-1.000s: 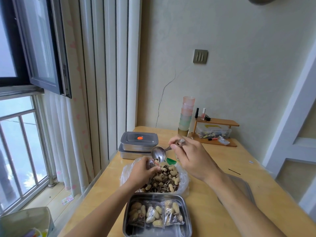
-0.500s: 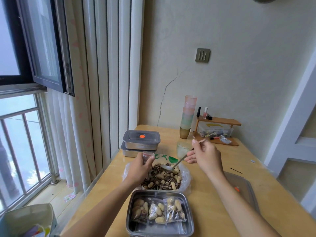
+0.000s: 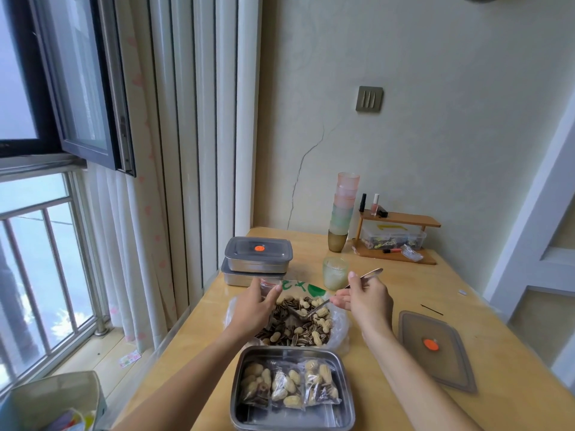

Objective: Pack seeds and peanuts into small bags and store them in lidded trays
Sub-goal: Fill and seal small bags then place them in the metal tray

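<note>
A clear plastic bag (image 3: 339, 332) lies open on the table with a heap of striped seeds and peanuts (image 3: 298, 331) in it. My right hand (image 3: 364, 298) grips a metal spoon (image 3: 367, 274) whose bowl is dug into the heap. My left hand (image 3: 253, 306) pinches a small clear bag (image 3: 267, 283) at the heap's far left edge. In front, an open steel tray (image 3: 345, 409) holds three filled small bags (image 3: 287, 387). Its grey lid (image 3: 435, 346) with an orange dot lies to the right.
Two stacked steel trays (image 3: 258, 259), the top one lidded, stand at the back left of the wooden table (image 3: 404, 287). A glass (image 3: 334, 273), a stack of cups (image 3: 342, 209) and a small wooden shelf (image 3: 401, 219) stand behind. A window and curtains are at the left.
My right hand has swung the spoon from above the small bag down into the heap. My left hand has stayed at the heap's left edge with the small bag.
</note>
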